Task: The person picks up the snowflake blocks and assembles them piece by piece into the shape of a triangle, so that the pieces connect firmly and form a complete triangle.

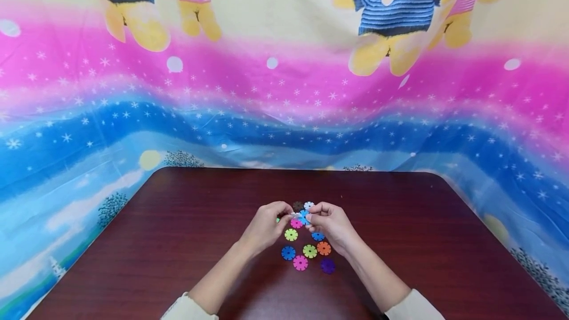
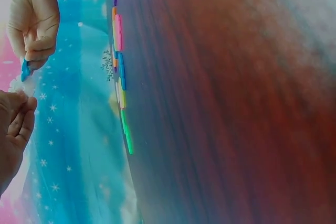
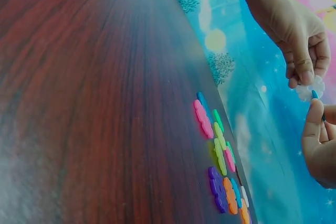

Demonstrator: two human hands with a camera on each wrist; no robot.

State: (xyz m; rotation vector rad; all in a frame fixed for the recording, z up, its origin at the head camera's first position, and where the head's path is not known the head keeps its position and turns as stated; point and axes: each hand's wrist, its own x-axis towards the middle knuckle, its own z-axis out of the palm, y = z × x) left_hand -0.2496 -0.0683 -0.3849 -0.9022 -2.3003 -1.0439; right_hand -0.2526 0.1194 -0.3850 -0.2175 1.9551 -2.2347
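Above the table, my left hand pinches a clear whitish notched disc by its edge. My right hand holds a blue notched disc between thumb and fingers. Both discs meet edge to edge between the fingertips, the blue one turned across the clear one in the right wrist view. Under and in front of the hands lie more flat notched discs, among them a lime one, an orange one, a pink one and a purple one.
The dark red-brown table carries the loose discs near its middle. Farther back, a brown disc and a white disc lie beyond the hands. A printed cloth with bears and snowflakes hangs behind and beside the table.
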